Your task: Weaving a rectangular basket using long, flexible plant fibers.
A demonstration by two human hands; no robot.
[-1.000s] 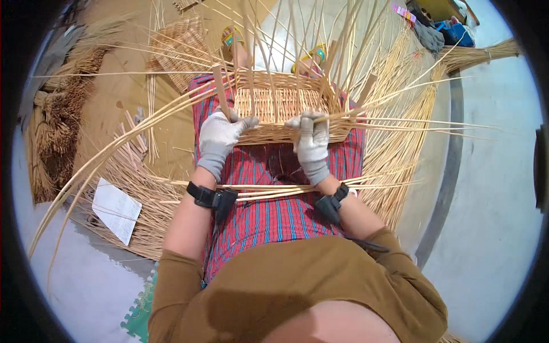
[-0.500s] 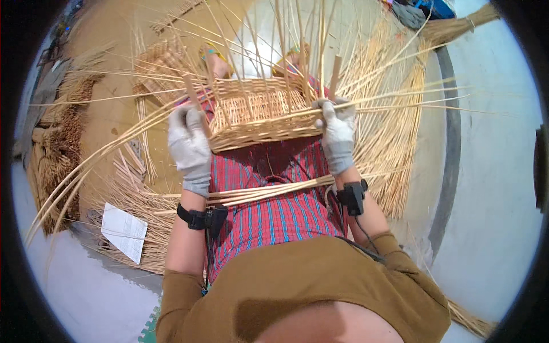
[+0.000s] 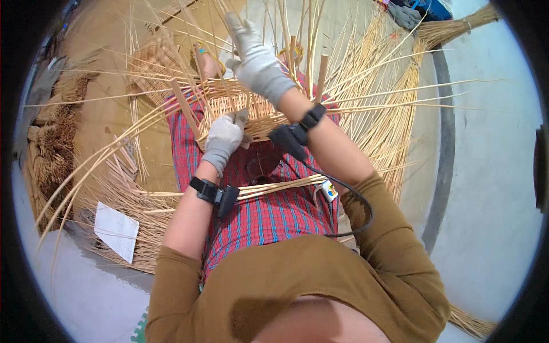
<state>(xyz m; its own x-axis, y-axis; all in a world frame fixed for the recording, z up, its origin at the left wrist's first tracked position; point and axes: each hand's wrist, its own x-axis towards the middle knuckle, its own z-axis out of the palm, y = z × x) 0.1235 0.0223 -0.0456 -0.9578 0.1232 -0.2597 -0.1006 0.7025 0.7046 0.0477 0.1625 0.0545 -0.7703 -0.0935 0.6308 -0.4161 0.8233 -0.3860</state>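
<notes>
A half-woven wicker basket (image 3: 260, 123) rests across my lap, its long stakes standing up and pale rods trailing out both sides. My left hand (image 3: 225, 136), in a white glove with a grey cuff, is closed on the basket's near wall, thumb on top. Above the basket, my gloved right hand (image 3: 256, 62) is raised among the upright stakes, its fingers stretched up and away from me and its thumb apart. Thin stakes pass close by its fingertips; I cannot tell whether they touch. Two flat wooden slats, a left one (image 3: 184, 107) and a right one (image 3: 321, 77), stick up at the basket's ends.
Several loose rods (image 3: 280, 187) lie across my lap. To the right spread long pale rods (image 3: 394, 123); at left are a darker bundle (image 3: 57, 154) and a white sheet (image 3: 116, 231) on cut rods. Another woven piece (image 3: 151, 66) lies beyond my left foot.
My right hand has left the basket's right end and swung up and left over it. My left hand has shifted right along the near wall. The basket has moved slightly left.
</notes>
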